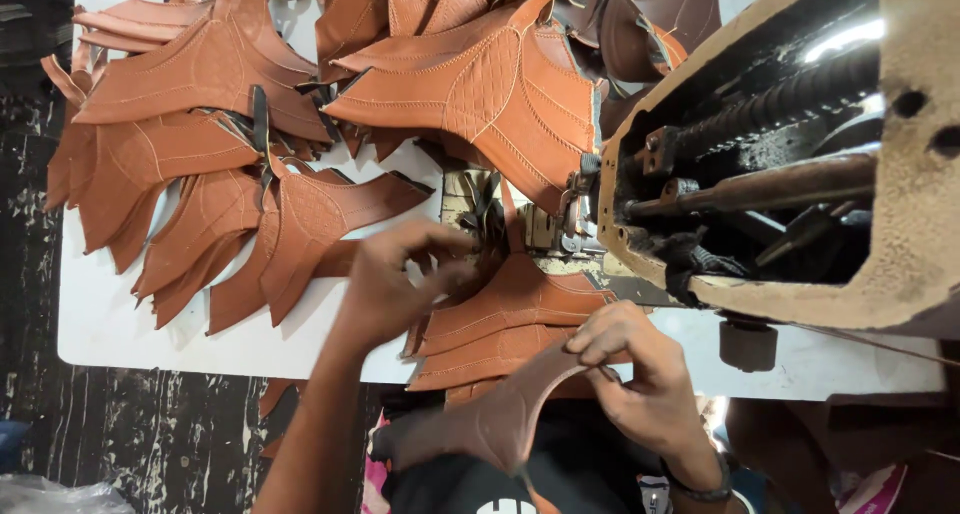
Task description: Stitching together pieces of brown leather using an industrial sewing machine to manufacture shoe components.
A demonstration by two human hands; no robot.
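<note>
White table [120, 324]: leather piece [510, 304] between both hands.

- Left hand [395, 284]: forearm reaching up from below, wrist bent, fingers [440, 242] curled inward in a pinch.
- Right hand [640, 374]: lower, knuckles up, fingers [595, 339] curled and gripping.

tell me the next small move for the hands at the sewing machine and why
Probably nudge the brown leather piece forward under the presser foot. The left hand already presses it flat by the foot, and the right hand pinches its curled near edge, so the piece looks lined up for feeding.
</note>
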